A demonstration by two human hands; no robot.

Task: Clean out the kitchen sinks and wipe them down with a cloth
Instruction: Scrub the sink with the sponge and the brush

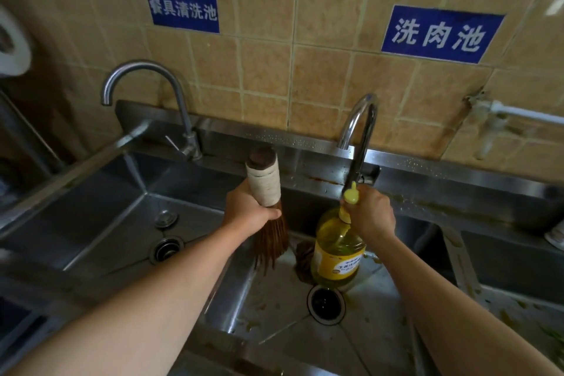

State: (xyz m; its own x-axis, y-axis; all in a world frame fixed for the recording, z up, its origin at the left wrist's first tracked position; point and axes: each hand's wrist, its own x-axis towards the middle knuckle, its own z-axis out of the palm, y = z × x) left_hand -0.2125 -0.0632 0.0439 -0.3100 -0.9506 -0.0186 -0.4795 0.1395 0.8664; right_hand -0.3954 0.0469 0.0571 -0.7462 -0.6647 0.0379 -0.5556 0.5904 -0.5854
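**Brush and detergent bottle held over the middle sink**

The middle sink [274, 308] is a stainless steel basin with creased diagonal folds running to a round dark drain [326, 304]. Its floor is dull and streaked, with small yellowish-green specks near the drain and along the right rim. The left sink [100, 232] sits just beside it, cleaner looking, with its own drain [165, 249] and a loose round strainer [165, 218] lying behind that drain.

The left hand [248, 214] grips a bamboo brush [268, 210] around the base of its cord-wrapped handle, bristles pointing down into the middle sink. The right hand [370, 212] is clenched around the neck of a yellow detergent bottle [337, 249], just below its yellow cap; the bottle hangs above the basin floor near the drain. A brownish object [303, 259] lies behind the bottle, mostly hidden, and it is hard to say what it is.

2 curved taps stand at the back ledge: the left tap [146, 79] over the left sink, the right tap [360, 128] above the bottle. On the tiled wall [274, 64] are 2 blue signs, a left sign [182, 9] and a right sign [441, 33]. A third basin [503, 253] at the right is dark and cut off by the frame edge. A white roll [12, 43] at the far left is only partly in view.
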